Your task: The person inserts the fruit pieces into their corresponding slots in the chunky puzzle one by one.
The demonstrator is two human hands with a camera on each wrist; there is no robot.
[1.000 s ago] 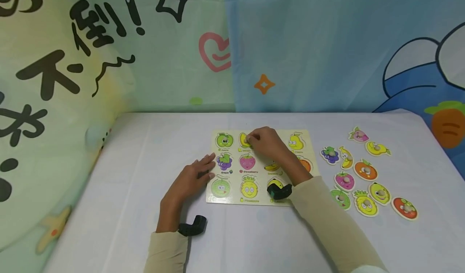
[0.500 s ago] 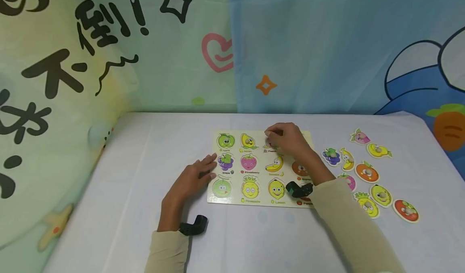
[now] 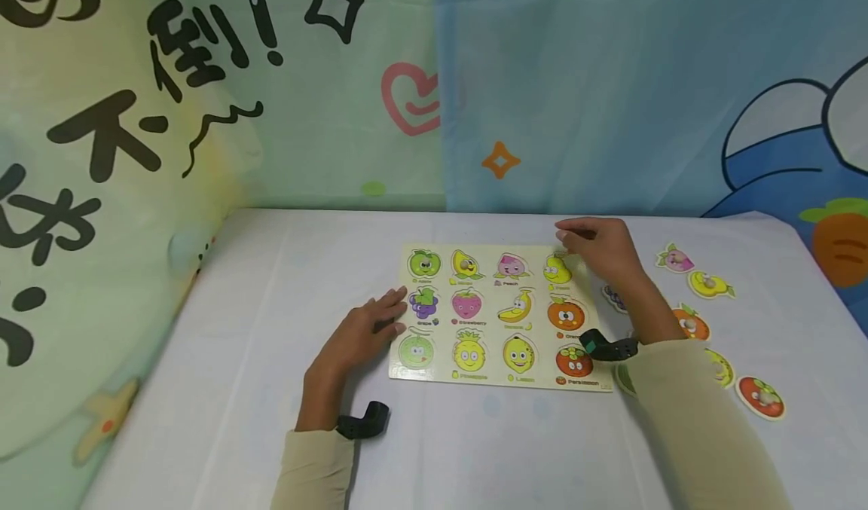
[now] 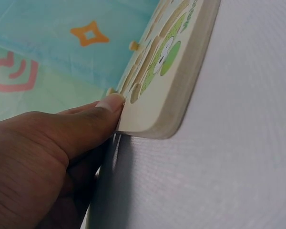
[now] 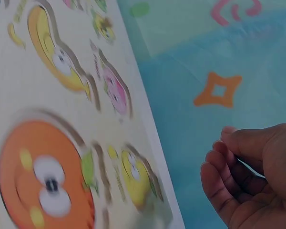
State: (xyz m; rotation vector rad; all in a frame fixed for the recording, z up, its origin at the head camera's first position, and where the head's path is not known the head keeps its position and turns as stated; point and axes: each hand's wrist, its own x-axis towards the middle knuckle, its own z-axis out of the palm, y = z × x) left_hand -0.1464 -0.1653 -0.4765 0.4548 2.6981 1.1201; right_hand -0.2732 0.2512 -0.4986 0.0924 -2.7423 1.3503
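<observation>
Board point(image 3: 493, 344) with sunken fruit pictures lies flat on the white cloth point(image 3: 461, 450) before you, its left edge against your left hand point(image 3: 359, 333). Your thumb point(image 4: 109, 102) meets that edge near the corner and your fingers lie uncurled towards it, presumably to keep the board from sliding. Your right hand point(image 3: 600, 246), well apart from the left, hovers by the far right corner, fingers loosely bent, with nothing visible between them. Loose fruit pieces point(image 3: 710, 285) lie to the board's right, some hidden by your sleeve point(image 3: 705, 427), likely put there for easy reach; a red piece point(image 3: 761, 398) sits nearest you.
</observation>
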